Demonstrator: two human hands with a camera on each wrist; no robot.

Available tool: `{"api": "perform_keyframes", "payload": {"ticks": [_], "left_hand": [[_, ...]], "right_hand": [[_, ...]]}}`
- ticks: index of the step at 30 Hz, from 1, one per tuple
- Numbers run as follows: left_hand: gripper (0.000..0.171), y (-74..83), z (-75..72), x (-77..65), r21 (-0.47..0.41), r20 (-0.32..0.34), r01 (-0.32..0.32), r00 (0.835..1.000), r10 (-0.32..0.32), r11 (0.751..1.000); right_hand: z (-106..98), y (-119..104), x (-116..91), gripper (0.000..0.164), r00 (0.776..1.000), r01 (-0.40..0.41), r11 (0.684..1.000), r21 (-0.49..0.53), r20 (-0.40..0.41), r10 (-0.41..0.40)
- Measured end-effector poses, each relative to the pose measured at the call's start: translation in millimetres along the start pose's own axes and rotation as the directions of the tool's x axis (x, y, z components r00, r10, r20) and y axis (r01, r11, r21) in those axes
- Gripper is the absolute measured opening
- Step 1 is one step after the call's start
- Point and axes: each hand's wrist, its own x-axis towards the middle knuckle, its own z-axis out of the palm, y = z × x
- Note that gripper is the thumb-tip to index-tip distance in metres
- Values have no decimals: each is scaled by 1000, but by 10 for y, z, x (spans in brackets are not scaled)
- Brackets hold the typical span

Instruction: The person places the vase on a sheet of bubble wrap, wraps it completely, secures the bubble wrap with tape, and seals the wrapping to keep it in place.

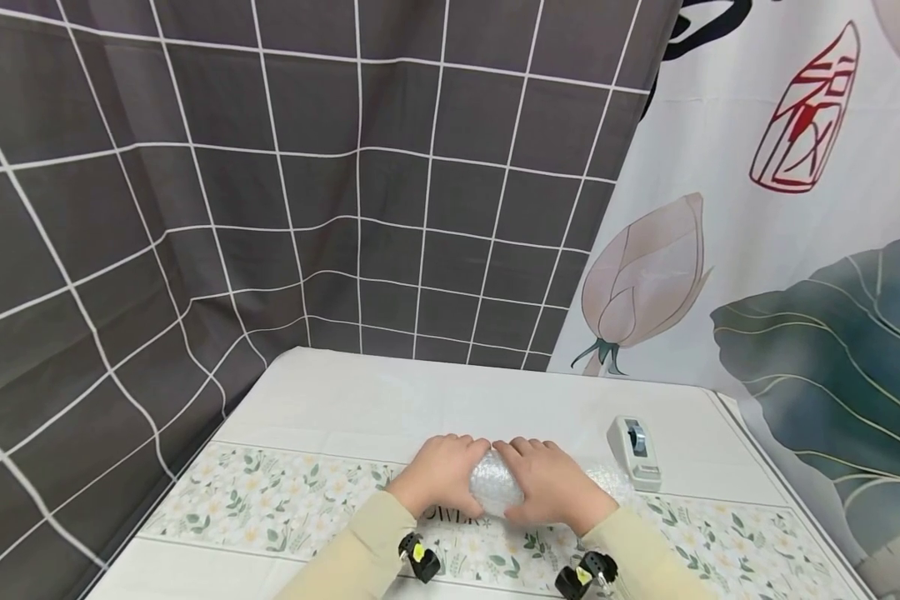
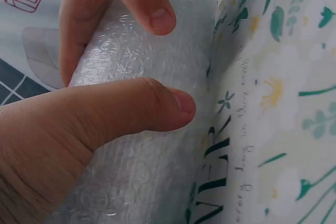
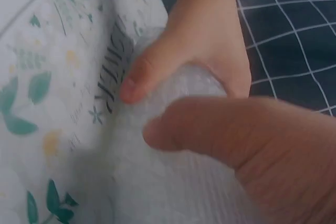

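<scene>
A roll of clear bubble wrap (image 1: 493,483) lies across the flowered strip of the tablecloth, at the lower middle of the head view. My left hand (image 1: 442,475) grips it from the left, and my right hand (image 1: 551,485) holds it close beside, the two thumbs on the near side. In the left wrist view, the left thumb (image 2: 142,103) presses along the bubble wrap (image 2: 131,51). The right thumb (image 3: 194,124) lies over the wrap in the right wrist view. What is inside the roll, if anything, cannot be seen.
Behind and right of the hands stands a white tape dispenser (image 1: 636,454) on the white tablecloth (image 1: 420,392). A dark grid-patterned curtain (image 1: 390,192) hangs at the left and back. A white floral curtain (image 1: 645,275) hangs at the right.
</scene>
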Motion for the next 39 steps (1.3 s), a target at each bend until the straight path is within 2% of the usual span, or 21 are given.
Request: {"api": "perform_keyframes", "payload": {"ticks": [6,10,13,20,24,28,31,36,39], "left_hand": [[78,-11,-72,60,-122,103,74,993,-62,990],[76,-18,-130,81,-233,193,145,976,-100,962],[76,-33,-152,90,-287,246,182,963,-111,941],[80,-89,-165,125,-368,320,235,940,-115,899],[85,-96,-164,127,-397,336,260,934,-124,880],[93,-72,-155,85,-393,307,247,943,-127,886],[95,-41,-151,33,-365,254,215,959,-125,906],[97,28,-143,-54,-209,138,145,983,-118,967],[98,72,-128,-90,-117,81,137,988,-128,984]], "right_hand": [[71,-52,-50,98,997,-27,994,-107,-69,20],[192,-48,-90,107,991,-68,971,-229,-125,40],[273,-31,-119,109,987,-80,956,-284,-158,35],[347,29,-119,109,976,-44,955,-295,-215,-22],[354,61,-117,108,969,-13,954,-299,-241,-62],[354,78,-107,105,964,18,948,-317,-246,-101],[343,75,-81,103,964,32,940,-340,-239,-119],[300,56,-12,97,964,40,942,-334,-236,-125],[279,70,38,95,971,36,953,-301,-213,-104]]}}
